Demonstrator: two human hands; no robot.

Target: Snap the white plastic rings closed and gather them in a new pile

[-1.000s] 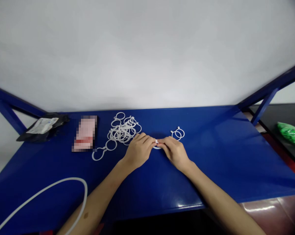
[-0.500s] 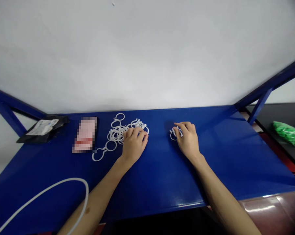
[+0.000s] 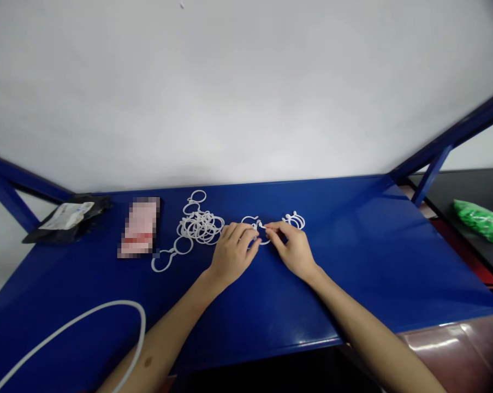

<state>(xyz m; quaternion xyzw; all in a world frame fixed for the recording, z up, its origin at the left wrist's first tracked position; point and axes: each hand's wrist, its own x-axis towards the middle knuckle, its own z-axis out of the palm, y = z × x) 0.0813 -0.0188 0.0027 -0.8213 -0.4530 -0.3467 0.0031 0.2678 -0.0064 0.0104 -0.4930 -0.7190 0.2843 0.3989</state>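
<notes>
At frame centre, the left hand (image 3: 232,252) and right hand (image 3: 292,248) pinch one white ring (image 3: 257,225) between fingertips, apparently closing its clasp, which needs careful alignment.

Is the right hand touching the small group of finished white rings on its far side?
Apart. In the head view the right hand pinches a single ring, and blue table shows between it and the small group.

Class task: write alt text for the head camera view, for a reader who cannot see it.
Two bare hands meet over a blue table, the left hand and right hand together pinching one white plastic ring. A pile of white rings lies left of them, a smaller cluster right.
</notes>
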